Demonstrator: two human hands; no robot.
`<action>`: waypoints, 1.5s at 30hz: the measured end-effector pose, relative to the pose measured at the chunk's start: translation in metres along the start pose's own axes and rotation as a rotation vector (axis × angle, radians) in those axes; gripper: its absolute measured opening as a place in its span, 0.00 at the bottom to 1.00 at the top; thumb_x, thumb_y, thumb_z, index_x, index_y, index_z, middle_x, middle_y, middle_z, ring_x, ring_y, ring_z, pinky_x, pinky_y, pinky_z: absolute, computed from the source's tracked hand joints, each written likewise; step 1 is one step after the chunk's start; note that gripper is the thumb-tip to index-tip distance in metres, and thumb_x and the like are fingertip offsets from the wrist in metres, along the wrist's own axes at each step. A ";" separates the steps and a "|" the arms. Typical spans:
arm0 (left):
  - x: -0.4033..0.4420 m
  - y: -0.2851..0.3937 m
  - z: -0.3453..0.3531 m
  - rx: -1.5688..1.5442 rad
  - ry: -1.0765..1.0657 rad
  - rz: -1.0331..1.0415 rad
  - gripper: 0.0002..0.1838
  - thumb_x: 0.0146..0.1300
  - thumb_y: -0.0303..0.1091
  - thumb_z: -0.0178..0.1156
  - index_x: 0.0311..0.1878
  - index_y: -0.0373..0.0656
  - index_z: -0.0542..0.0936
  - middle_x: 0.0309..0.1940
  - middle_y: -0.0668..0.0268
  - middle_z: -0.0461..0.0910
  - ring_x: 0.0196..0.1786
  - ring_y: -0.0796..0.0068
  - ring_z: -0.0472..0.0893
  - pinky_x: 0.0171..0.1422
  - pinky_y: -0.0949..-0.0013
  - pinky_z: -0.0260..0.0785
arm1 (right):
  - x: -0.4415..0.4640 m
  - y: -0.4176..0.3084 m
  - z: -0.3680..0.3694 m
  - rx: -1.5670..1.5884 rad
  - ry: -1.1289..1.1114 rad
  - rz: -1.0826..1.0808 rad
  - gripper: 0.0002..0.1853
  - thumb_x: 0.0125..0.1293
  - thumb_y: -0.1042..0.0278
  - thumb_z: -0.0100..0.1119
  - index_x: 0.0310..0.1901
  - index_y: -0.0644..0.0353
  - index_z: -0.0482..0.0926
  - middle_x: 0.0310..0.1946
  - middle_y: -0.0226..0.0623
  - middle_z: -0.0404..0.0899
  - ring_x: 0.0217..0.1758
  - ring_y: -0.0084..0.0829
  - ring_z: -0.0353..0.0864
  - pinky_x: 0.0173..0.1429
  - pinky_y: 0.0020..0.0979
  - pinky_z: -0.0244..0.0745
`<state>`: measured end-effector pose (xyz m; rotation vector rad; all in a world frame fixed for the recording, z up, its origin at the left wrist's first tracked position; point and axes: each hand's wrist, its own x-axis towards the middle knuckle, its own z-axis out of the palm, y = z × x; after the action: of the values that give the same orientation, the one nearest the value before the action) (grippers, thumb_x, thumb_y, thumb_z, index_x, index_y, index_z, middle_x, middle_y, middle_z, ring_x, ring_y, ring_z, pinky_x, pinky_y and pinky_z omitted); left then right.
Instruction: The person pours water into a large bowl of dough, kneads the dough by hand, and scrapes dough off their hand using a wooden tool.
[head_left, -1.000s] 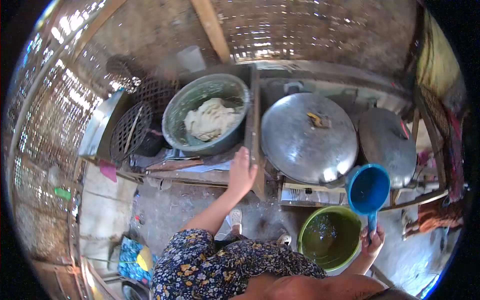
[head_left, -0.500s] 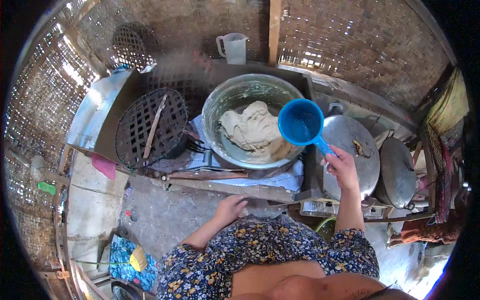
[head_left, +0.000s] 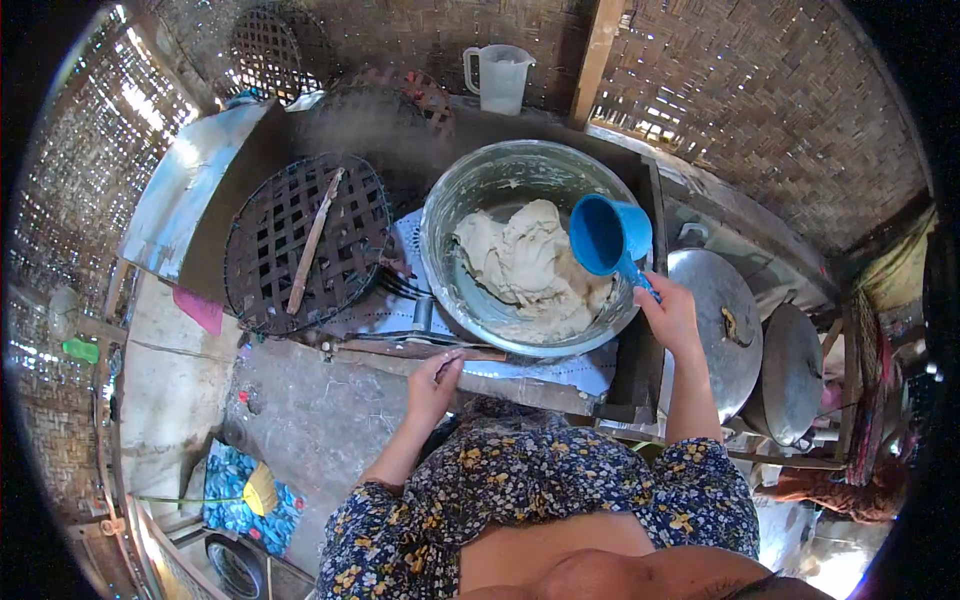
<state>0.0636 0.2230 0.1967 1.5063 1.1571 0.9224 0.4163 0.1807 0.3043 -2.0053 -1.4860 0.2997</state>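
My right hand [head_left: 670, 308] is closed round the handle of a blue water dipper [head_left: 632, 228]. The dipper is tilted to the left over the right side of a large metal basin [head_left: 455, 325], its mouth facing the dough. A pale, lumpy mass of dough [head_left: 525, 250] lies in the basin, wetter-looking along its right side. My left hand [head_left: 433, 388] is near the table's front edge with its fingers curled in, and nothing shows in it. Just above it, a brown wooden stick [head_left: 420, 350] lies along the edge.
Left of the basin lies a round woven tray [head_left: 265, 255] with a wooden stick [head_left: 315, 240] on it. A plastic measuring jug [head_left: 503, 80] stands behind. Large metal lids [head_left: 715, 290] are at the right. A blue patterned bag [head_left: 225, 500] sits on the floor at the lower left.
The dipper has gone from level beside the basin's rim to tipped leftward over the dough. My left hand has risen to the table's edge and its fingers have curled.
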 end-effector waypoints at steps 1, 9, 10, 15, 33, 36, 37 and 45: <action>0.001 0.001 0.000 -0.029 0.007 -0.009 0.10 0.60 0.31 0.55 0.41 0.35 0.78 0.37 0.59 0.80 0.40 0.74 0.79 0.45 0.74 0.70 | 0.003 0.000 0.001 0.012 0.009 -0.003 0.15 0.56 0.60 0.55 0.42 0.61 0.77 0.30 0.46 0.78 0.33 0.41 0.78 0.38 0.33 0.71; 0.014 0.008 0.003 -0.173 0.034 -0.178 0.16 0.63 0.33 0.52 0.49 0.32 0.72 0.40 0.60 0.78 0.42 0.76 0.77 0.46 0.75 0.69 | 0.001 0.004 -0.027 0.445 0.001 0.206 0.13 0.57 0.64 0.55 0.39 0.63 0.78 0.21 0.30 0.75 0.24 0.18 0.71 0.27 0.22 0.64; 0.016 0.007 0.004 -0.245 0.071 -0.210 0.17 0.64 0.34 0.51 0.51 0.32 0.71 0.42 0.60 0.77 0.41 0.77 0.77 0.45 0.76 0.69 | -0.005 0.004 -0.036 0.569 -0.018 0.293 0.13 0.56 0.65 0.55 0.40 0.63 0.77 0.20 0.29 0.75 0.22 0.16 0.69 0.26 0.20 0.62; 0.041 0.010 0.007 -0.602 0.140 -0.401 0.23 0.64 0.38 0.51 0.57 0.33 0.63 0.39 0.67 0.73 0.35 0.82 0.73 0.36 0.81 0.65 | -0.056 0.012 -0.068 0.941 0.034 0.443 0.16 0.56 0.66 0.55 0.42 0.69 0.74 0.19 0.29 0.74 0.15 0.13 0.63 0.18 0.14 0.54; 0.174 -0.014 -0.001 -0.595 -0.069 -0.337 0.25 0.58 0.35 0.58 0.55 0.36 0.64 0.50 0.59 0.71 0.50 0.67 0.72 0.55 0.65 0.63 | -0.244 -0.060 0.016 1.259 0.085 0.859 0.15 0.63 0.61 0.50 0.39 0.69 0.73 0.21 0.36 0.75 0.11 0.14 0.61 0.17 0.15 0.58; 0.183 -0.013 -0.002 -0.585 -0.083 -0.349 0.27 0.56 0.31 0.60 0.56 0.36 0.62 0.51 0.58 0.70 0.51 0.66 0.71 0.55 0.65 0.62 | -0.259 -0.040 0.072 1.328 0.239 0.867 0.13 0.65 0.61 0.48 0.33 0.63 0.71 0.21 0.34 0.74 0.12 0.15 0.62 0.19 0.16 0.61; 0.187 -0.017 -0.003 -0.577 -0.099 -0.359 0.27 0.55 0.30 0.60 0.57 0.36 0.61 0.51 0.58 0.70 0.51 0.66 0.71 0.55 0.65 0.62 | -0.259 -0.040 0.089 1.364 0.340 0.881 0.12 0.66 0.61 0.47 0.34 0.63 0.71 0.21 0.33 0.74 0.13 0.15 0.63 0.19 0.16 0.61; 0.193 -0.028 -0.007 -0.400 -0.167 -0.256 0.30 0.54 0.31 0.61 0.58 0.35 0.59 0.51 0.57 0.69 0.51 0.65 0.71 0.56 0.66 0.61 | -0.237 -0.025 0.194 1.109 0.684 0.905 0.15 0.65 0.57 0.48 0.42 0.60 0.75 0.24 0.29 0.76 0.19 0.18 0.70 0.23 0.20 0.66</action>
<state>0.0999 0.4134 0.1711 1.0633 0.9499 0.7809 0.2150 0.0327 0.1262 -1.4180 0.1442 0.5565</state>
